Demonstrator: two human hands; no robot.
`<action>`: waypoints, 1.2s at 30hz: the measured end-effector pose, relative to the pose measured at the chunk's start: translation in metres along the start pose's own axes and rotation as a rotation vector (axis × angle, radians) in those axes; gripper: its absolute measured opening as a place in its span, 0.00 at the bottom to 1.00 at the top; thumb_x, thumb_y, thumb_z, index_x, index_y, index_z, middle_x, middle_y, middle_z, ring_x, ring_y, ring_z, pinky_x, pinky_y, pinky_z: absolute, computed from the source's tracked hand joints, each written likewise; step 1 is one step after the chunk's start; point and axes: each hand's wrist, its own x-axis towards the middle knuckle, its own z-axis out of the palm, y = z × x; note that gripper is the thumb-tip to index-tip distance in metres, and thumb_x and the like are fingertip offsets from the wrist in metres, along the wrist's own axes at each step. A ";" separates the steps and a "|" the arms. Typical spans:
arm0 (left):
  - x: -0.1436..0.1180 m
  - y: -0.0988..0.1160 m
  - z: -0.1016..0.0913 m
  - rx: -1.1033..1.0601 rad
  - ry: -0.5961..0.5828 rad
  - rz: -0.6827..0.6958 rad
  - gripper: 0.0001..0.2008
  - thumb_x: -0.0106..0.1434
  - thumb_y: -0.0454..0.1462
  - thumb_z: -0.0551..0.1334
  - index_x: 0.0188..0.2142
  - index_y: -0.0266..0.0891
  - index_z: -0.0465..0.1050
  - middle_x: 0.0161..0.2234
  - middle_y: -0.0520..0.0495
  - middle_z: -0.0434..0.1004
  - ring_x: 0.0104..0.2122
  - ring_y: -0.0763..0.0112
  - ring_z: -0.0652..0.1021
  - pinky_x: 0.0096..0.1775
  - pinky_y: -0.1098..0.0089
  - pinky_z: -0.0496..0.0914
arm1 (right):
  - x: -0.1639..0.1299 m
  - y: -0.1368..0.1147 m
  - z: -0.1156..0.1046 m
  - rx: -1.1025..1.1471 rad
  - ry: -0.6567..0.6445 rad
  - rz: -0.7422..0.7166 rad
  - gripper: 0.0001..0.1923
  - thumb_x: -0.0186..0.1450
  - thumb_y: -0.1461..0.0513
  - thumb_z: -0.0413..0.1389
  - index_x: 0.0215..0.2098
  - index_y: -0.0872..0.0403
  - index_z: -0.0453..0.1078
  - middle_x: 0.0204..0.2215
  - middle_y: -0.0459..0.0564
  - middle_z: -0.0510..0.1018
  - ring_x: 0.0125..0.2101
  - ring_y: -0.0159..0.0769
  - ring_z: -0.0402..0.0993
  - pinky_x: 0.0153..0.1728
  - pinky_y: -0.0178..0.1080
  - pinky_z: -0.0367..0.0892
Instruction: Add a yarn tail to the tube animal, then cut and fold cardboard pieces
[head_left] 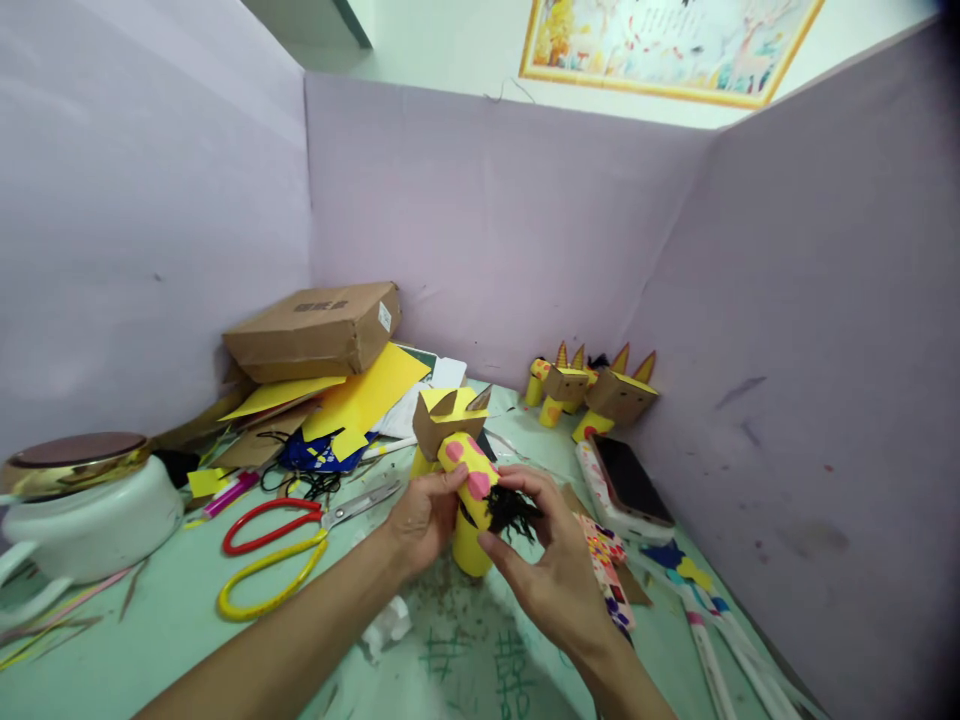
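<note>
A paper-tube animal [466, 465] stands at the middle of the table. Its yellow body has pink spots, its head is brown card with pointed pieces, and black yarn [514, 508] forms a tail at the near end. My left hand [424, 520] is closed on the body's left side, thumb on top by a pink spot. At the tail end, my right hand [551, 560] curves around the yarn, with index finger and thumb at the tube's rim. The fingers partly cover the yarn and the tube's end. Scissors [326, 517] with one red and one yellow handle lie open to the left.
More paper-tube animals [622, 393] stand at the back right. A phone [634, 478] rests on a white case at right, near several white-barrelled pens [709, 650]. Left are a cardboard box [315, 330], yellow card [375, 390] and a white lidded pot [97, 520]. Partitions enclose the table.
</note>
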 end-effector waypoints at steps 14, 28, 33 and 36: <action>-0.024 0.030 0.004 0.452 -0.048 0.319 0.18 0.49 0.39 0.68 0.39 0.36 0.70 0.33 0.47 0.77 0.35 0.61 0.75 0.37 0.65 0.70 | -0.004 -0.002 0.002 -0.190 0.139 -0.151 0.21 0.56 0.61 0.61 0.44 0.50 0.60 0.46 0.54 0.66 0.49 0.45 0.63 0.48 0.49 0.62; -0.023 0.032 -0.003 0.376 -0.063 0.211 0.16 0.46 0.38 0.68 0.34 0.34 0.71 0.30 0.45 0.78 0.29 0.64 0.75 0.32 0.68 0.70 | 0.001 -0.007 -0.004 -0.191 0.062 -0.143 0.07 0.58 0.69 0.58 0.34 0.54 0.74 0.30 0.47 0.76 0.31 0.31 0.73 0.32 0.32 0.66; -0.023 0.030 -0.002 0.363 -0.040 0.187 0.16 0.46 0.38 0.69 0.34 0.33 0.71 0.29 0.45 0.78 0.28 0.66 0.76 0.30 0.70 0.70 | -0.001 -0.005 -0.003 -0.179 0.045 -0.139 0.08 0.59 0.70 0.56 0.34 0.54 0.74 0.28 0.47 0.76 0.30 0.30 0.72 0.31 0.32 0.66; -0.024 0.033 -0.001 0.364 -0.037 0.174 0.17 0.45 0.38 0.69 0.34 0.32 0.72 0.29 0.44 0.78 0.28 0.66 0.75 0.30 0.70 0.70 | -0.001 -0.004 -0.004 -0.152 -0.014 -0.114 0.08 0.60 0.70 0.55 0.34 0.54 0.73 0.28 0.47 0.76 0.30 0.31 0.72 0.32 0.33 0.65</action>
